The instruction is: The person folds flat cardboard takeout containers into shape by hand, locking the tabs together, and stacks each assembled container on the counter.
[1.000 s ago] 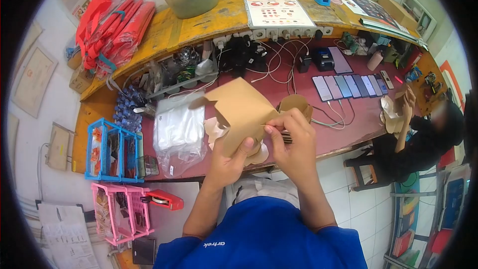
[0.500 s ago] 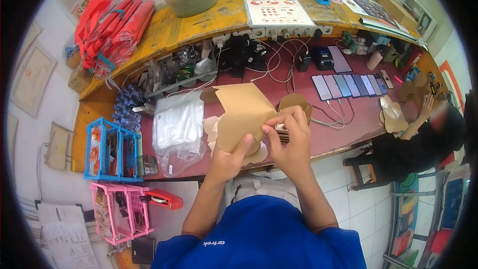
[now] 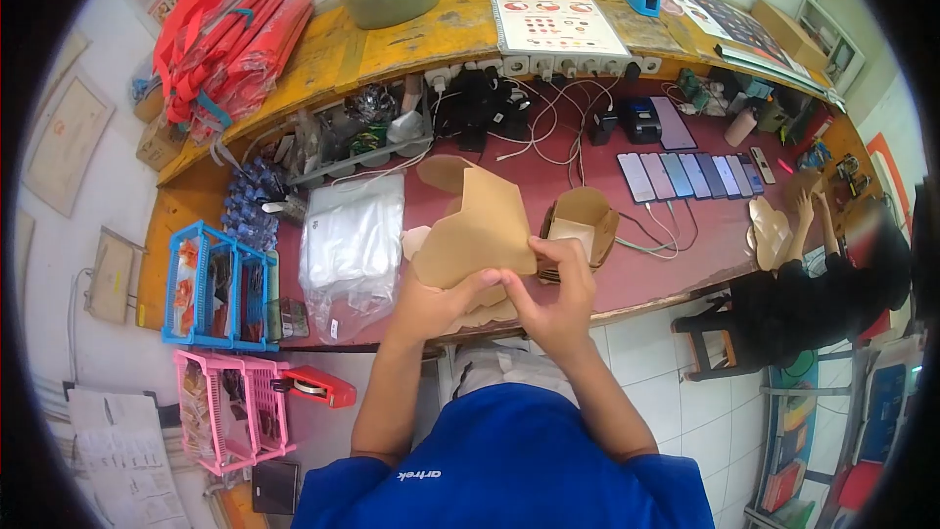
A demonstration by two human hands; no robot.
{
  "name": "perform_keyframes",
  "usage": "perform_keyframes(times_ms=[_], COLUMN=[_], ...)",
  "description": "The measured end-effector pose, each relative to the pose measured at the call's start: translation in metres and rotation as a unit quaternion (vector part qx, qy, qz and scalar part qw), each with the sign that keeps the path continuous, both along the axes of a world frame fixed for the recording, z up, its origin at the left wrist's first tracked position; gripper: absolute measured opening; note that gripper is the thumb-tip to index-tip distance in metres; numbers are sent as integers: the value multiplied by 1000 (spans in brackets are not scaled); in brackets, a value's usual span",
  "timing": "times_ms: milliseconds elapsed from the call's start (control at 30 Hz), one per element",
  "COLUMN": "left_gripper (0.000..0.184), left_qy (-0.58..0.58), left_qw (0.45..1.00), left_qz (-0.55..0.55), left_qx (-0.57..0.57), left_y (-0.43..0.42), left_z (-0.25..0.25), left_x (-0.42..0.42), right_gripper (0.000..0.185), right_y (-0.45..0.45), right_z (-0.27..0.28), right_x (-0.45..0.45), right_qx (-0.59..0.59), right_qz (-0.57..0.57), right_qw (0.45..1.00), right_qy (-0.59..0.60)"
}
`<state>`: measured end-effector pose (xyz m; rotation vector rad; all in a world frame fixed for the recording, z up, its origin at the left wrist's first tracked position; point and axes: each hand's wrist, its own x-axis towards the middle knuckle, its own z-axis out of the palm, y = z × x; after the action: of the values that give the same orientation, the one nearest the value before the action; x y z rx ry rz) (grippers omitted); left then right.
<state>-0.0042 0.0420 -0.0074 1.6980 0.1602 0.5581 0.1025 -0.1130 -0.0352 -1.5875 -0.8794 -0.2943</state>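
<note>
A brown cardboard food box (image 3: 480, 225), partly folded with its flaps standing up, is held above the near side of the dark red table. My left hand (image 3: 446, 302) grips its lower left side, the thumb along the near edge. Pinched on the right corner of the same box are the thumb and fingers of my right hand (image 3: 556, 299). Just behind that hand stands a stack of folded brown boxes (image 3: 587, 225), nested with the top one open. Flat cardboard blanks (image 3: 485, 313) lie beneath the held box, mostly hidden by it and my hands.
White plastic bags (image 3: 352, 235) lie left of my hands, near a blue basket (image 3: 220, 284) and a pink basket (image 3: 230, 411). Several phones (image 3: 676, 176) with cables rest at the right. Another person (image 3: 832, 284) sits at the far right, handling brown cardboard.
The box has turned and tilted in my hands, and its near wall is bent up. My hands have come closer together. The nested stack shows more fully. The other person's hands have moved.
</note>
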Motion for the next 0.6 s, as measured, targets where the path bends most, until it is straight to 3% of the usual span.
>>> perform_keyframes(times_ms=[100, 167, 300, 400, 433, 600], left_gripper=[43, 44, 42, 32, 29, 21], left_qy=[11, 23, 60, 115, 127, 117], left_qw=[998, 999, 994, 986, 982, 975], left_qz=[-27, -29, -64, -83, -89, -103], left_qx=[-53, 21, 58, 92, 108, 156], left_y=[14, 18, 10, 8, 8, 13], left_z=[-1, -2, 0, 0, 1, 0], left_x=[-10, -14, -16, -17, -18, -20], right_gripper=[45, 45, 47, 49, 48, 41], right_y=[-14, -18, -12, -9, -9, -11], right_z=[13, 24, 58, 49, 49, 29], right_x=[22, 32, 39, 40, 37, 40], right_qx=[-21, 21, -21, -88, -76, -23], right_qz=[104, 97, 147, 164, 185, 254], right_qw=[994, 995, 989, 981, 972, 959], right_qy=[6, -4, 7, 63, 124, 126])
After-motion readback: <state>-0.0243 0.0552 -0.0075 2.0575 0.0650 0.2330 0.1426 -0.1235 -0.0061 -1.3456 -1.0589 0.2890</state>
